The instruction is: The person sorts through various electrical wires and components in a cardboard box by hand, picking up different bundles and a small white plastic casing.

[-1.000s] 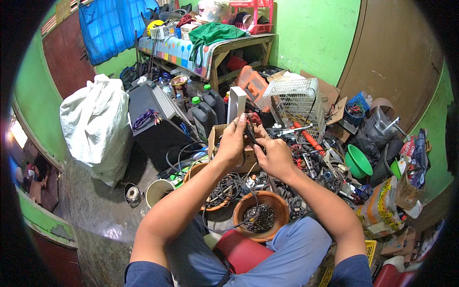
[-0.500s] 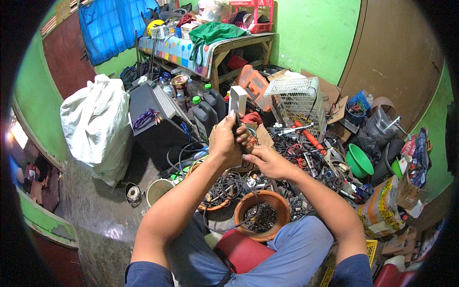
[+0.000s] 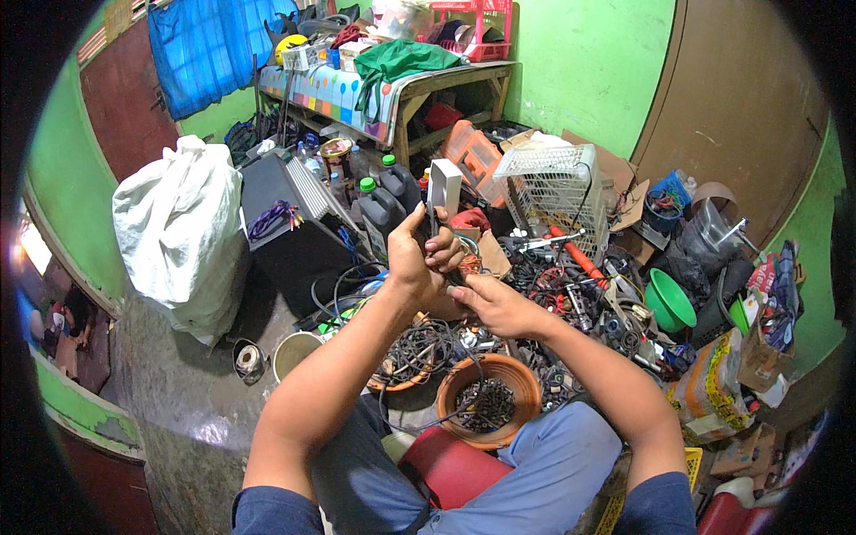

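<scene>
Both of my hands are raised close together over the clutter in front of me. In my left hand [image 3: 419,259], the fingers close around a dark, thin, cable-like piece [image 3: 432,223] that sticks up past the thumb. Just below and to the right, my right hand [image 3: 495,303] is closed in a pinch against the lower end of that piece, where the fingers hide most of it. Under the hands lies a tangle of black cables [image 3: 415,352] in a bowl. Beside it stands a terracotta-coloured pot [image 3: 532,401] of small dark metal pieces, perhaps screws.
Beyond my hands are a white open box [image 3: 446,183], dark jugs with green caps [image 3: 382,214] and a white wire basket [image 3: 557,192]. A white sack [image 3: 178,241] stands left. To the right are a green bowl [image 3: 670,299] and a taped parcel [image 3: 709,388].
My left thumb and fingers have shifted their hold on the dark piece, and the left hand has turned slightly. The right hand stays pinched close below it.
</scene>
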Motion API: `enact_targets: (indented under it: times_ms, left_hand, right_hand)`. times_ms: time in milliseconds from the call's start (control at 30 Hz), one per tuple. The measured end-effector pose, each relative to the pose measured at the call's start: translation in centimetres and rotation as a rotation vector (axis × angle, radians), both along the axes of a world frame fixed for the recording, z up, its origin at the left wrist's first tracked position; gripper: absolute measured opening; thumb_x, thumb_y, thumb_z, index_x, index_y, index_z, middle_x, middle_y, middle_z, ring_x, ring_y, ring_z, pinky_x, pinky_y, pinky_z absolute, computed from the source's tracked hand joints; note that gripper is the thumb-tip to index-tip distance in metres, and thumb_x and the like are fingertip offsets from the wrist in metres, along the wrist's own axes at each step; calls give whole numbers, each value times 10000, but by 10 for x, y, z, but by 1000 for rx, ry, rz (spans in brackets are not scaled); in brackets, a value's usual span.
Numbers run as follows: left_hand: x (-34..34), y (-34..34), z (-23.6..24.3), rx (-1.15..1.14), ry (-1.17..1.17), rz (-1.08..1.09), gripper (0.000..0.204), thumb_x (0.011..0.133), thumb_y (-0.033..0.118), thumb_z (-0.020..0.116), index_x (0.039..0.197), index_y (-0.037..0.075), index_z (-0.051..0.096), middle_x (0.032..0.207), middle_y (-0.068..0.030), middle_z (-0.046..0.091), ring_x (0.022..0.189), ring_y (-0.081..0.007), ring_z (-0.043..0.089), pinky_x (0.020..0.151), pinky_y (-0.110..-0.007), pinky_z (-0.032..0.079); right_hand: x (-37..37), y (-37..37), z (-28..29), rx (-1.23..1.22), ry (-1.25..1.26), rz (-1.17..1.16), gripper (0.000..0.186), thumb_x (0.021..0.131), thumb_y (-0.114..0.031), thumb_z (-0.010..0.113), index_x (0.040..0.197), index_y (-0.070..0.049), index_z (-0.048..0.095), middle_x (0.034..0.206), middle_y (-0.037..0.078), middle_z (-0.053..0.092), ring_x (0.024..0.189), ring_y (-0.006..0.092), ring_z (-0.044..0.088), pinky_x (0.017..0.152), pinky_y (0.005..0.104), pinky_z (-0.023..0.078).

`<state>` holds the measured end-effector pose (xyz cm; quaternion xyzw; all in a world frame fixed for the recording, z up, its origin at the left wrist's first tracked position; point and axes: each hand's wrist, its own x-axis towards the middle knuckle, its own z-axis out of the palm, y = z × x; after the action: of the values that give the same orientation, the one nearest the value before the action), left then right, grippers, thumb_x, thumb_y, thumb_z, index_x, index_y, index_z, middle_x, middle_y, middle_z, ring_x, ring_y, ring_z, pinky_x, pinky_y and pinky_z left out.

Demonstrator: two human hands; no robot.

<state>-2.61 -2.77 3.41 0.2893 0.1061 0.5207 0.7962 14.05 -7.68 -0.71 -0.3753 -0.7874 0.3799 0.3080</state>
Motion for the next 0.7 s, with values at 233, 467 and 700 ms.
enact_targets:
  times_ms: [233,467,700]
  left_hand:
    - [-13,4,-2,21,-38,-29,345,1054,385,358,983,97,535,534,74,319,415,-68,245,452,-247,236]
    - [-10,1,-3,52,88,-126,398,1057,449,354,983,105,541,554,59,328,441,-84,279,475,-262,262]
    - [-16,1,4,179,171,55,437,1045,471,385,1090,72,558,684,-45,506,730,-225,567,700,-349,451]
  right_hand:
    - [-12,-5,9,8,-5,-41,411,1049,-313,505,823,29,475,730,171,495,688,210,481,664,411,432]
    - [-11,-1,0,140,57,16,315,1025,-270,547,1023,45,556,935,191,630,866,253,584,821,414,467]
    - [-13,6,15,-26,-5,-75,164,1007,-88,494,1042,44,585,836,103,623,785,167,599,739,338,497]
